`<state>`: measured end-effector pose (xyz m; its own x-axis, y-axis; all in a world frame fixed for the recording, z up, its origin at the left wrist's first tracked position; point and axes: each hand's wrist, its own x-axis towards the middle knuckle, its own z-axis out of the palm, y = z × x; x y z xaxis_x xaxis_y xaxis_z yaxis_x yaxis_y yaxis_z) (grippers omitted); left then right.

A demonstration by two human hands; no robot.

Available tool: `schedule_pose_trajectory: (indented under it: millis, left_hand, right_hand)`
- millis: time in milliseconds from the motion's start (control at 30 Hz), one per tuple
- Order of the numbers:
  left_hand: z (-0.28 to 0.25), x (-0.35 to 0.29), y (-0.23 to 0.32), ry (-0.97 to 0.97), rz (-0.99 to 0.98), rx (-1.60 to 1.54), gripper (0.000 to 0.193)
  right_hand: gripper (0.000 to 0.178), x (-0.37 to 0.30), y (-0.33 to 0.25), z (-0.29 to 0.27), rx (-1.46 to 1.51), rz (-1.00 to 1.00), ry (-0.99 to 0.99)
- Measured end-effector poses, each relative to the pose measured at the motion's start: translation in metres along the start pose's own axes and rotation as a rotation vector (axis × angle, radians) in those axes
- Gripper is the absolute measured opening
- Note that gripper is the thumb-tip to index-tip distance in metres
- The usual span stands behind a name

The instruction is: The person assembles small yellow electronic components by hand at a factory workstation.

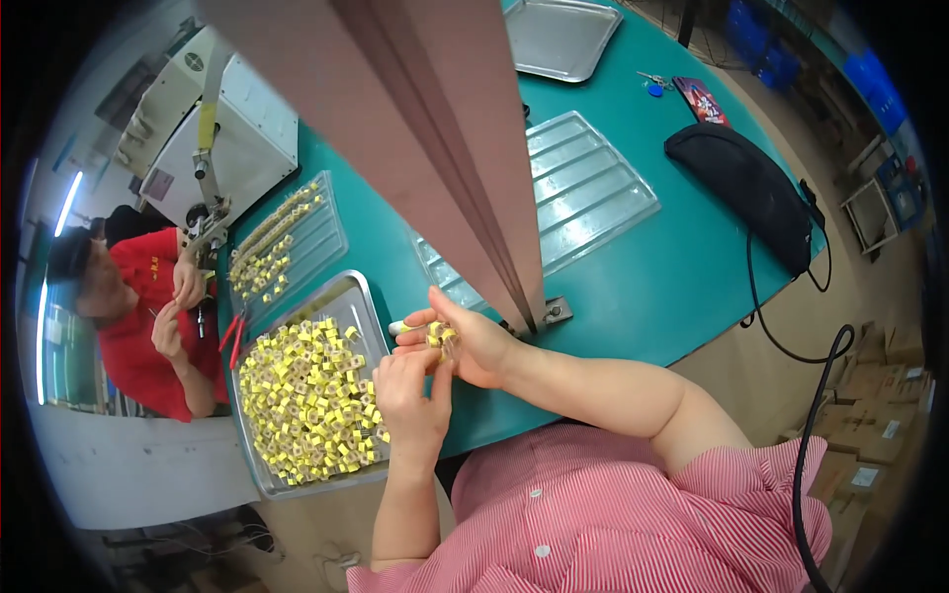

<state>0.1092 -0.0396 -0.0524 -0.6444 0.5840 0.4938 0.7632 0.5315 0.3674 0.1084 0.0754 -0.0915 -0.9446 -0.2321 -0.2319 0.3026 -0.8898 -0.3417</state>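
Over the table's near edge my hands meet, just right of a metal tray (371,296) heaped with small yellow-taped coils (306,405) that have thin wire leads. My right hand (479,346) is turned palm up, its fingers curled around a few of these coils (441,334). White wrapping covers one of its fingertips. From below, my left hand (410,395) pinches thumb and fingers together at the leads of one coil in the right hand. Its fingertips partly hide the piece.
A brown post (445,148) rises in front of my hands. Ridged clear trays (593,188) lie behind it; another (321,237) holds rows of coils. Red-handled pliers (233,336) rest by the metal tray. A co-worker in red (148,296) sits left, near a white machine (242,128). A black pouch (741,188) lies right.
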Motion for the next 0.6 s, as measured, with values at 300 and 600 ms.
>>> schedule_pose_trajectory:
  millis: [300, 600]
  left_hand:
    - [-0.004, -0.002, -0.027, 0.099, -0.731, -1.156, 0.006]
    - [0.002, -0.001, -0.023, 0.182, -0.731, -1.290, 0.011]
  right_hand:
    - [0.025, -0.005, -0.009, 0.002, -0.332, -0.073, 0.130]
    - [0.027, -0.013, -0.016, 0.011, -0.625, -0.129, -0.084]
